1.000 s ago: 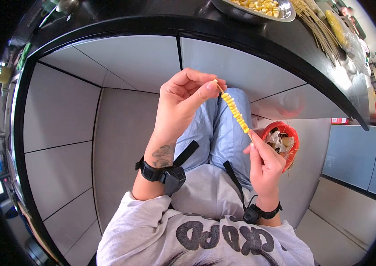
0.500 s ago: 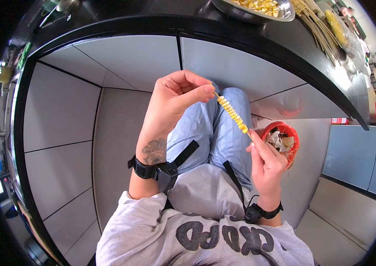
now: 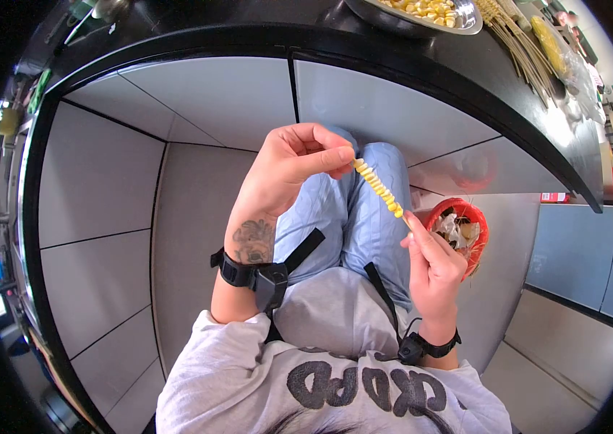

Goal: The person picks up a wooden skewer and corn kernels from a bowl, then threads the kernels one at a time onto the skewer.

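Observation:
A thin stick threaded with a row of yellow corn kernels, a corn skewer point(image 3: 379, 189), slants down to the right above my lap. My left hand point(image 3: 285, 163) pinches its upper end between thumb and fingers, right against the topmost kernel. At the lower end, my right hand point(image 3: 435, 264) grips the stick just below the last kernels. Both hands are closed, and the stick's tips are mostly hidden by the fingers.
On the black counter point(image 3: 249, 25) ahead stands a metal bowl point(image 3: 386, 20) of loose corn kernels. To its right lie a bundle of thin sticks point(image 3: 527, 61) and a yellow item in clear plastic point(image 3: 552, 47). A red bin point(image 3: 481, 224) holding waste sits beside my right knee.
My left hand has slid slightly down and right along the stick, covering its upper tip and meeting the top kernel. My right hand has stayed nearly still.

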`<state>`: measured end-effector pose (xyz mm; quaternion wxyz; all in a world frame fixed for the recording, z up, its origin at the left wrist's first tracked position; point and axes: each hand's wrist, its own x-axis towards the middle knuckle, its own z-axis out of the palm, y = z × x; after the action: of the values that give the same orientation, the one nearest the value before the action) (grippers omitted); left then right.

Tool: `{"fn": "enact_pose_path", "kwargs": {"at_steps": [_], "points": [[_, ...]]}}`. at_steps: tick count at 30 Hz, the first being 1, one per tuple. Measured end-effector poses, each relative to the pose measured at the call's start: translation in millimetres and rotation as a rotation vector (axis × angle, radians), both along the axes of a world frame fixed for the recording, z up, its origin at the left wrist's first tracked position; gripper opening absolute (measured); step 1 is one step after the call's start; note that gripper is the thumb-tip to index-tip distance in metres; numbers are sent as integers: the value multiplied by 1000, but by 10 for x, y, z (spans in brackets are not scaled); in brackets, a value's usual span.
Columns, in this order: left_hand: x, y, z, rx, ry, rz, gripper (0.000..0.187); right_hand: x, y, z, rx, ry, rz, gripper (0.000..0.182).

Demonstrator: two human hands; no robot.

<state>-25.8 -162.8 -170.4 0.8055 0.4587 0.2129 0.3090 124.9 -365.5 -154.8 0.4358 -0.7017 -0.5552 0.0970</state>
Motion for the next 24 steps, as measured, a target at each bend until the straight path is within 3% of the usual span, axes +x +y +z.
{"fn": "enact_pose_path", "kwargs": {"at_steps": [4, 12, 14, 15, 16, 18, 22, 23, 24], "points": [[-2, 41, -63, -130, -43, -92, 9, -3, -16, 23, -36, 6, -3, 37], [58, 85, -181, -136, 28, -300, 13, 94, -71, -25, -62, -51, -23, 33], [101, 104, -59, 42, 197, -273, 21, 88, -78, -1, -56, -8, -25, 32], [130, 101, 97, 297, 300, -122, 29, 81, -76, 6, -63, 39, -26, 30], [155, 140, 259, 305, 297, -126, 29, 79, -69, 7, -55, 37, -32, 30], [223, 292, 598, 775, 341, 296, 31, 77, -64, 7, -10, 83, -65, 29], [447, 749, 1258, 1570, 436, 536, 29, 91, -67, 0, -4, 77, -67, 29], [542, 923, 1294, 1704, 419, 545, 27, 85, -70, 3, -1, 83, -65, 29], [628, 1012, 1432, 1585, 582, 433, 26, 81, -72, 7, 3, 88, -63, 29]]}}
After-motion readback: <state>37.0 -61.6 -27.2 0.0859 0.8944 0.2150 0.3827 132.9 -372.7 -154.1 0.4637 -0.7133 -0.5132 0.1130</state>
